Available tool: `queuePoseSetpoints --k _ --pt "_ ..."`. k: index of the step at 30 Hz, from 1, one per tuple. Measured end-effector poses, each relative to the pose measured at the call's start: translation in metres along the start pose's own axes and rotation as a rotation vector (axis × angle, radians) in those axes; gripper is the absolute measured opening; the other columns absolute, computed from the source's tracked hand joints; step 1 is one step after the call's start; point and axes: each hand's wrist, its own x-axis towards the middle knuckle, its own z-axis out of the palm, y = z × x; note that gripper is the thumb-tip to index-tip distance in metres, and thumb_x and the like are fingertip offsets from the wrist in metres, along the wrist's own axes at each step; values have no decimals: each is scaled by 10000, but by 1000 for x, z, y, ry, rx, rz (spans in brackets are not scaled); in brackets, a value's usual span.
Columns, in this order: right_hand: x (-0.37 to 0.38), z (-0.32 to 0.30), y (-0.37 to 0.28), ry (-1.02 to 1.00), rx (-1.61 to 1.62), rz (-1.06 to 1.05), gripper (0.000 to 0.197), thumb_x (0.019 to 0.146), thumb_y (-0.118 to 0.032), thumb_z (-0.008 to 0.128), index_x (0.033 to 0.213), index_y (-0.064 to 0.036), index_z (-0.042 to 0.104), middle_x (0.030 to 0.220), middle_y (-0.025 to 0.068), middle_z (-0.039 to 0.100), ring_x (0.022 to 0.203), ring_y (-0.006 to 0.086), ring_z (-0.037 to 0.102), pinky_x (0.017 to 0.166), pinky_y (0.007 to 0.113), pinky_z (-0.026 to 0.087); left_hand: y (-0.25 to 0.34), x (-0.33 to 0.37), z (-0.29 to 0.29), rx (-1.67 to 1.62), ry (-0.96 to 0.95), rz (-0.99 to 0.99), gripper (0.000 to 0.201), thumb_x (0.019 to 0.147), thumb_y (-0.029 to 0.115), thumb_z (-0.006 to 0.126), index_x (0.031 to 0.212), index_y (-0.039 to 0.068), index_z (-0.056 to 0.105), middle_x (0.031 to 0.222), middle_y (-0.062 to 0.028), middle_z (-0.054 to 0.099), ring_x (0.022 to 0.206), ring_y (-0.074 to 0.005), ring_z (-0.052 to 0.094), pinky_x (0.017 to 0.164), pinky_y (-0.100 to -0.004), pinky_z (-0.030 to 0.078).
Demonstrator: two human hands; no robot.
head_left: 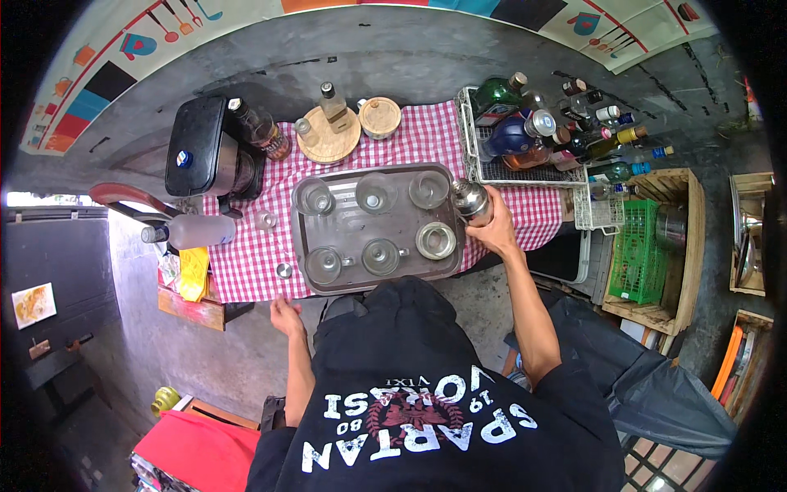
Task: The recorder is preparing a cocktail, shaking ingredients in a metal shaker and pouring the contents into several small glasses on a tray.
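Note:
My right hand (pixel 492 225) is wrapped round a metal cocktail shaker (pixel 472 202), tilted beside the right edge of a brown tray (pixel 352 233). Several clear glasses stand on that tray in two rows. The front right glass (pixel 435 242) is nearest the shaker and looks pale inside; the front middle one (pixel 380 257) and front left one (pixel 324 265) have handles. My left hand (pixel 287 316) hangs just off the table's front edge, fingers loosely apart and holding nothing. Nearest to it lies a small round metal piece (pixel 284 271), with a small clear glass (pixel 266 220) farther back.
A red checked cloth (pixel 426 135) covers the table. Behind the tray are a round wooden board (pixel 329 146) with a bottle and a lidded cup (pixel 379 117). A black appliance (pixel 197 148) stands left. A white wire basket (pixel 492 170) of bottles stands right, near a wooden crate (pixel 689 238).

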Motion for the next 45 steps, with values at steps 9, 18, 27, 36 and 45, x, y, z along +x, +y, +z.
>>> queuePoseSetpoints --k 9,18,27,36,45 --pt "2 -1 -12 0 -18 -19 840 504 -95 728 1276 -44 400 1155 170 545 1091 306 527 942 365 415 -141 22 -75 638 -327 77 298 853 300 557 956 39 656 783 -83 664 696 -147 611 681 -304 477" --pt "1 -10 -5 9 -81 21 831 503 -116 741 1269 -37 428 1181 166 525 1105 300 521 940 354 423 -127 36 -29 486 -577 -56 303 831 295 561 980 55 669 813 -106 669 781 -170 606 740 -318 463" --pt "-3 -7 -3 -14 -75 35 826 499 -120 746 1261 -53 434 1164 159 534 1096 304 525 937 364 423 -146 47 -44 400 -681 -91 302 770 234 578 971 24 659 828 -86 664 789 -146 587 738 -295 462" --pt "10 -13 -9 -11 -101 23 800 506 -120 733 1245 -36 441 1164 172 536 1093 324 523 932 374 420 -138 49 -30 191 -748 -99 271 759 187 564 936 -3 642 814 -42 632 735 -129 566 698 -265 461" --pt "2 -6 13 38 -2 48 846 490 -135 734 1269 -22 424 1162 211 534 1117 341 506 951 394 415 -117 26 -21 544 -659 -22 378 720 305 601 964 25 674 904 -142 676 858 -217 624 799 -336 461"
